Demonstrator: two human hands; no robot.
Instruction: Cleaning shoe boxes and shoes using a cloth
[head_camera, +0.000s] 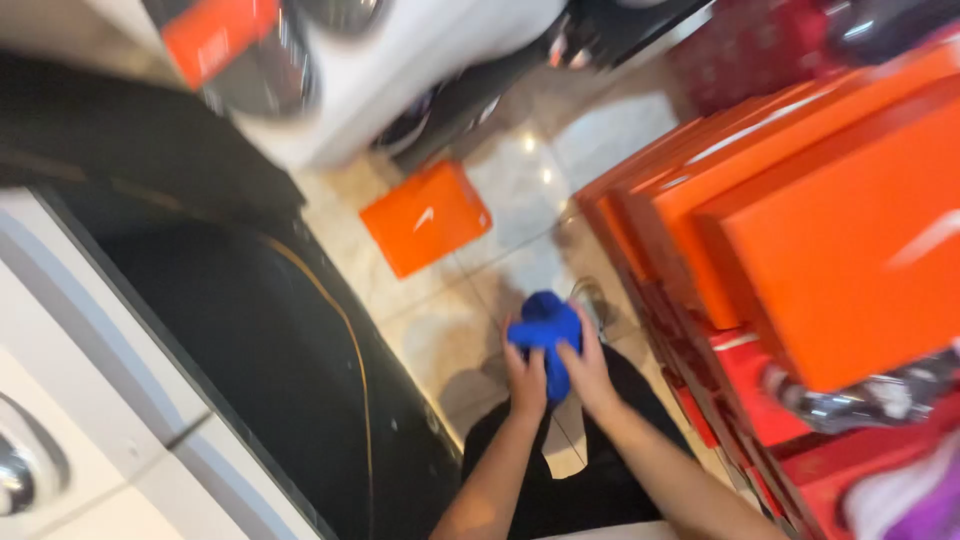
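Both of my hands hold a bunched blue cloth in front of me, low in the head view. My left hand grips its lower left side. My right hand closes over its right side. The cloth is crumpled into a ball, and the picture is blurred by motion. Below my hands I see my dark trousers and the pale tiled floor.
A stack of orange shoe boxes rises at the right, with red boxes under it. One orange box lies on the floor ahead. A black surface with a white frame fills the left.
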